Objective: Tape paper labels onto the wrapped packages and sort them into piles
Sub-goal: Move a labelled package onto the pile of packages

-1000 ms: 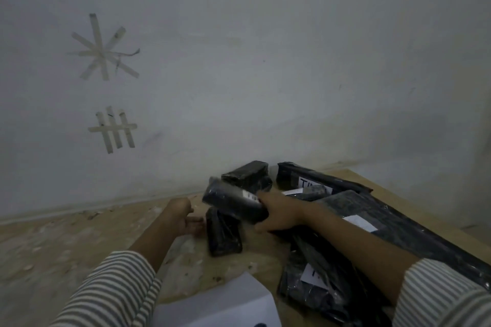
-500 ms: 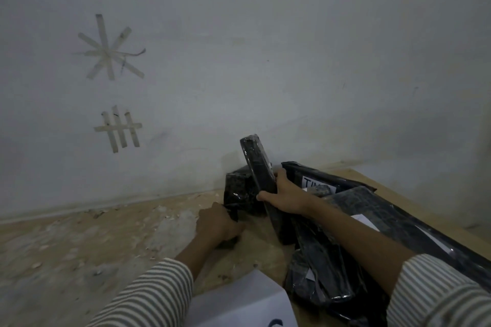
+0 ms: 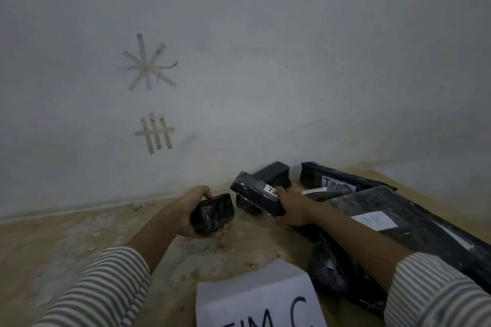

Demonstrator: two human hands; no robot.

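My left hand (image 3: 192, 211) grips a small black wrapped package (image 3: 212, 214) held just above the worn floor. My right hand (image 3: 291, 206) holds a longer black wrapped package (image 3: 252, 192) that carries a white paper label (image 3: 272, 190) with dark letters; it lies tilted over another black package (image 3: 248, 206). Behind it sits a further small black package (image 3: 273, 171) against the wall. To the right lies a pile of larger black packages (image 3: 414, 218), two showing white labels (image 3: 374, 221).
A white sheet with large handwritten letters (image 3: 255, 297) lies on the floor at the bottom centre. A pale wall (image 3: 265, 61) with old tape marks (image 3: 147, 65) rises close behind the packages. Bare, scuffed floor (image 3: 66, 241) stretches to the left.
My left hand has picked up the small black package and lifted it leftward. My right hand has tipped the long package from standing on end down to a low tilt, label up.
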